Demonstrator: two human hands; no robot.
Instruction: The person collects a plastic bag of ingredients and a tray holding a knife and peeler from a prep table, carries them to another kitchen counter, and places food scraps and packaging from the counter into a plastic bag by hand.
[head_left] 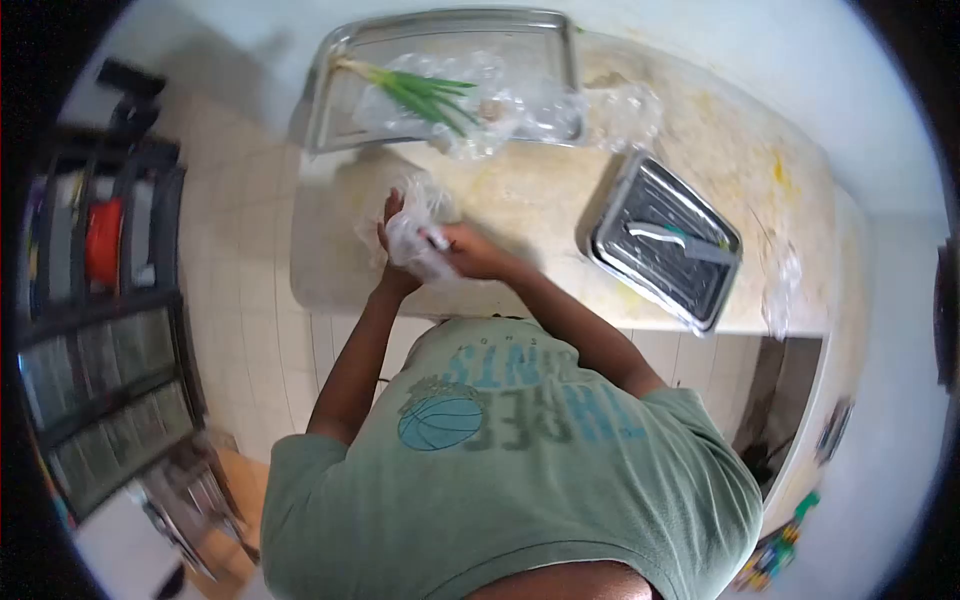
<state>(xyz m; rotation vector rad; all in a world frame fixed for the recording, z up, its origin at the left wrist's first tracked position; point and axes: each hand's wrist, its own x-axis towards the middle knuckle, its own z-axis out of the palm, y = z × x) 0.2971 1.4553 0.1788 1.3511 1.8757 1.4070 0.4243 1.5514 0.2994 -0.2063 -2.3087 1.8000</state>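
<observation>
Crumpled clear plastic (422, 232) is between my two hands above the light counter. My left hand (398, 270) holds it from the left, fingers pointing up and partly covered by the film. From the right, my right hand (472, 251) grips the same plastic, its fingers bent around it. Whether the plastic contains anything cannot be made out. Beyond my hands, a metal tray (450, 22) holds green onions (420, 95) and more clear plastic (490, 110). A smaller dark metal tray (665, 205) stands to the right, with a knife (700, 250) lying in it.
The stained counter (560, 215) has loose plastic film (628, 112) beside the large tray and another piece (783, 285) near its right edge. A dark shelf unit (100, 315) with a red item stands at the left. Bottles (785, 545) are at the lower right.
</observation>
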